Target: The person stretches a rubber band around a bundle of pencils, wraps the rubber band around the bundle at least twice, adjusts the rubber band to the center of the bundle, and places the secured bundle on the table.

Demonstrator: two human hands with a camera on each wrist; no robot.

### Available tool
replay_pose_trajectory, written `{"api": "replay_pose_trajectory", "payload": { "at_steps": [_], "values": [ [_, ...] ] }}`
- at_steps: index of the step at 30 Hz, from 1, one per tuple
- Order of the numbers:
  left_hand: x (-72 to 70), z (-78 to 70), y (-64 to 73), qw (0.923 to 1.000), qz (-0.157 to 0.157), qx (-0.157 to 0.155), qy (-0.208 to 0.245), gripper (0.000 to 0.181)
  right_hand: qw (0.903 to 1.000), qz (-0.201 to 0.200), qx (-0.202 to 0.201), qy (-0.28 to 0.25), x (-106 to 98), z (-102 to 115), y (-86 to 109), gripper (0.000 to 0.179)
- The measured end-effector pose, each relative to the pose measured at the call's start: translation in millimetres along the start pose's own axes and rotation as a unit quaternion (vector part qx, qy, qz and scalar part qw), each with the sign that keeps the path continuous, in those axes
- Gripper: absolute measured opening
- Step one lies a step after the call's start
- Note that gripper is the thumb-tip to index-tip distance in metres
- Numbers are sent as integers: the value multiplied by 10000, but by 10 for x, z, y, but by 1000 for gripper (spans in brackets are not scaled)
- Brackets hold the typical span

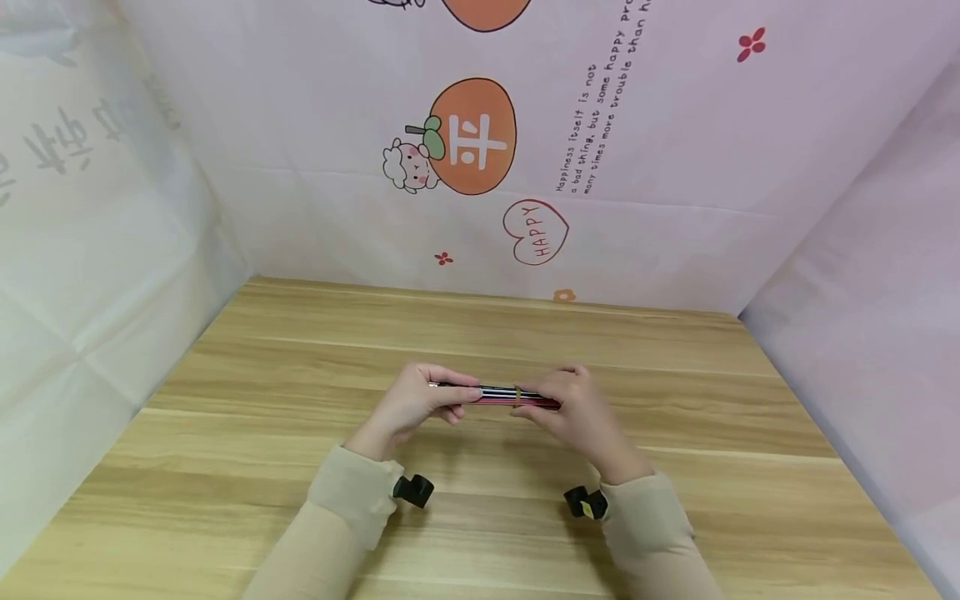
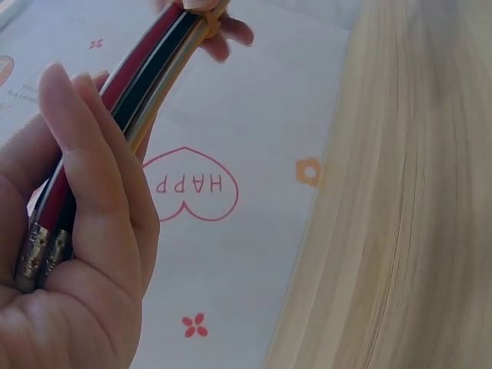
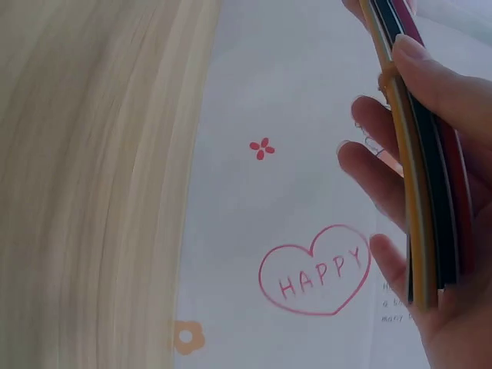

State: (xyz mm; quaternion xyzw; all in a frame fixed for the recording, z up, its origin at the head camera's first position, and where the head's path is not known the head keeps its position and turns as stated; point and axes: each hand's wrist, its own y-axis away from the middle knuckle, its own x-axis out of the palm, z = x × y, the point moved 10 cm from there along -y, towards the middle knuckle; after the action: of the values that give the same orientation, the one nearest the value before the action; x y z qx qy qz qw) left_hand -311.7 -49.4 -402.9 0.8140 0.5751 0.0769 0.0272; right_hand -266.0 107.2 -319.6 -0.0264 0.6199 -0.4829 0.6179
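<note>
A bundle of pencils (image 1: 497,396) in red, dark green and yellow is held level above the table between both hands. My left hand (image 1: 420,402) grips its left end; the metal ferrules (image 2: 34,257) lie against the palm in the left wrist view. Around the pencils, right of their middle, runs a yellowish rubber band (image 1: 517,396). My right hand (image 1: 573,408) holds the other end, thumb and fingers on either side, right at the band. In the right wrist view the pencils' far ends (image 3: 427,288) reach down to the palm.
Under the hands spreads a wood-grain table (image 1: 480,533). A printed white cloth (image 1: 660,233) with cartoon drawings hangs behind it, and plain pale cloth walls (image 1: 97,275) stand at both sides. Black camera mounts (image 1: 415,490) sit at the wrists.
</note>
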Motion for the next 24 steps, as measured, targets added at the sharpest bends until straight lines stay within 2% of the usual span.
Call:
{"api": "replay_pose_trajectory", "payload": {
  "at_steps": [6,13,18,24],
  "values": [
    [75,32,-18,9999,161,22,-58,30,9988,185,-106,446,79,86,-9,35],
    [103,26,-4,9998,186,8,-74,29,9957,205,-336,841,123,178,-21,37],
    [109,20,3,9999,147,-1,-50,28,9968,286,-178,731,138,157,-23,38],
    [112,14,-8,9999,119,37,80,27,9991,208,167,343,91,54,-9,39]
  ]
}}
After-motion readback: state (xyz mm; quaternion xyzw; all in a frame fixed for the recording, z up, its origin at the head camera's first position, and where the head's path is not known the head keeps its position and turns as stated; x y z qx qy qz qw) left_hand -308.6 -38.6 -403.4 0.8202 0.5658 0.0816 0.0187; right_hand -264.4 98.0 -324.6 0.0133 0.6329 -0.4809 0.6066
